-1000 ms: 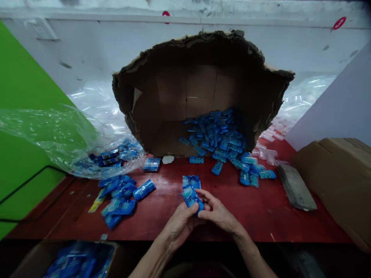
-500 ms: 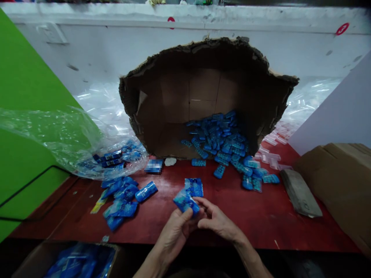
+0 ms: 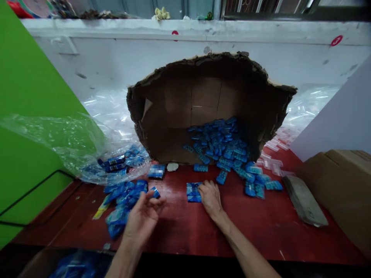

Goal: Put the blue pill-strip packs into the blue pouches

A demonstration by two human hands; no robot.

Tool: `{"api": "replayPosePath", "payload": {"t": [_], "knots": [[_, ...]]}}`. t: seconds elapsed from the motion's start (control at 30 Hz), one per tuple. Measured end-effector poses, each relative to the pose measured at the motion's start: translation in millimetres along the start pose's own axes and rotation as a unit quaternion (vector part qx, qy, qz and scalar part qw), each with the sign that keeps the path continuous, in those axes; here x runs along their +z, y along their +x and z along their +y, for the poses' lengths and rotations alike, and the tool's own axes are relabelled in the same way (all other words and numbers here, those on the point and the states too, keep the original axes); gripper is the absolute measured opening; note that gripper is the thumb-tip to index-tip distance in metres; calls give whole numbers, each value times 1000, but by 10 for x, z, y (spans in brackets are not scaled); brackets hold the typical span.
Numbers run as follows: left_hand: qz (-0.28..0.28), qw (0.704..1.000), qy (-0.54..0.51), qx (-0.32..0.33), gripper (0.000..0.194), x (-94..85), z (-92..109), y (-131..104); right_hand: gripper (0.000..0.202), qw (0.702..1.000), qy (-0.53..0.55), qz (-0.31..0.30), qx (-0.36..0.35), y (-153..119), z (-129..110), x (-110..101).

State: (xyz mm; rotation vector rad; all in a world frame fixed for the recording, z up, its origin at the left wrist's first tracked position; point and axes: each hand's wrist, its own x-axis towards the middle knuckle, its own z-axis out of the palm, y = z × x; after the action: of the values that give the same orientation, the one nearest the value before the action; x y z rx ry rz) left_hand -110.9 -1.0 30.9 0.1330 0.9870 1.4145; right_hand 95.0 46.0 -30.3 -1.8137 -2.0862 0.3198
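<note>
My right hand (image 3: 211, 199) has its fingertips on the right edge of a flat blue packet (image 3: 193, 192) lying on the red table (image 3: 176, 227). On the left, my left hand (image 3: 145, 212) is raised with fingers apart and nothing held, beside a pile of blue pouches (image 3: 120, 200). A small blue packet (image 3: 155, 192) shows just behind its fingers. Many blue blister-like packs (image 3: 223, 141) lie inside a torn cardboard box (image 3: 174, 104) and spill from its front right onto the table.
Clear plastic wrap (image 3: 87, 146) and a black wire frame (image 3: 37, 185) are at left. At right are small clear plastic pieces (image 3: 272, 162), a grey stack (image 3: 304, 200) and a brown carton (image 3: 342, 185). An open box of blue pouches (image 3: 78, 266) sits below the table edge.
The blue pouch held between my hands has left them. My left hand has moved left to the pouch pile and opened; my right hand has come onto the flat packet. The view has tilted up.
</note>
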Motion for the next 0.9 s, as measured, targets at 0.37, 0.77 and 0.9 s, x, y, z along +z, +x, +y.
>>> {"api": "replayPosePath", "payload": {"t": [0.37,0.77,0.9], "knots": [[40,993,110,32,2,-243,-52,502,18,992,-108,16,-59,-15,50,-1],[-68,937,341,38,27,457,-856,348,19,991,13,110,-73,-278,-82,-218],[-94,936,337,33,25,597,-870,391,15,957,273,99,24,-159,46,-208]]}}
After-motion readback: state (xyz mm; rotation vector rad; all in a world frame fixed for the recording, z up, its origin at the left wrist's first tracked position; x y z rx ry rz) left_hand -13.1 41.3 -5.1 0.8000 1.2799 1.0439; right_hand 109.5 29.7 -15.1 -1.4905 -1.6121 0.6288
